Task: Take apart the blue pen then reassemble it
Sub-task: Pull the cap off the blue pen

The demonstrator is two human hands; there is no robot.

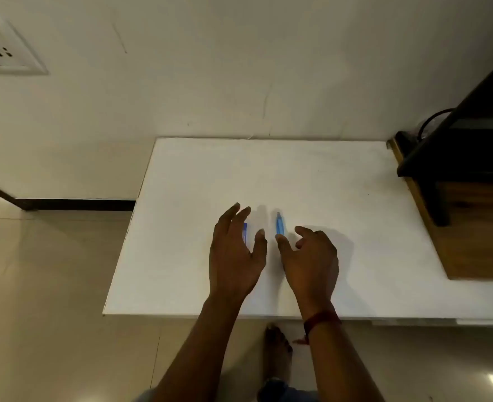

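Note:
Two blue pen parts lie on the white table point(268, 175), both pointing away from me. The longer translucent blue piece point(279, 224) lies between my hands, its near end hidden behind my right thumb. A shorter blue piece point(245, 231) shows just beside my left hand's fingers, mostly hidden by them. My left hand point(233, 253) hovers over that short piece with fingers relaxed and spread, holding nothing. My right hand point(312, 256) is to the right of the long piece, fingers loosely curled, thumb tip near the piece's lower end; whether it touches is unclear.
A dark wooden shelf unit point(471, 181) with a black cable stands at the table's right edge. The wall runs along the table's far edge, with a socket plate point(4, 50) at upper left. Tiled floor and my foot point(277, 352) lie below the near edge.

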